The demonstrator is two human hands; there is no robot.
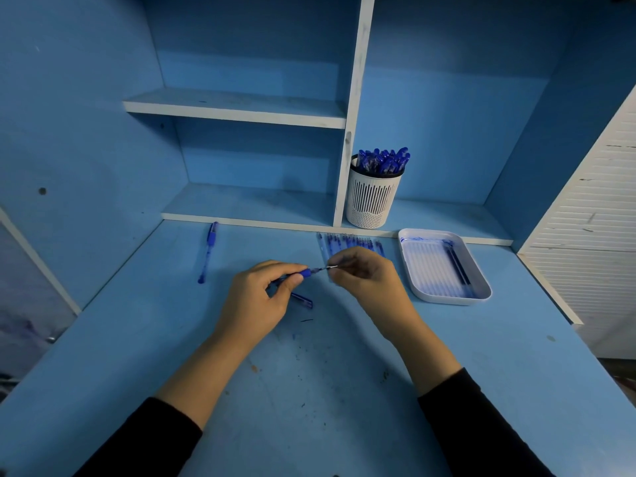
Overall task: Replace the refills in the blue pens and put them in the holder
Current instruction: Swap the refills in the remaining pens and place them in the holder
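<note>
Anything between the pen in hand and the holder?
Nothing upright. The pen, held by the left hand and pinched at its tip by the right hand, faces only the flat row of refills before the holder. Its mouth is crowded with pens.

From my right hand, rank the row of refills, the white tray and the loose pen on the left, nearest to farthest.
1. Row of refills: just behind the right hand.
2. White tray: to its right.
3. Loose pen: far left, beyond the left hand.

Two long black sleeves (144,438)
</note>
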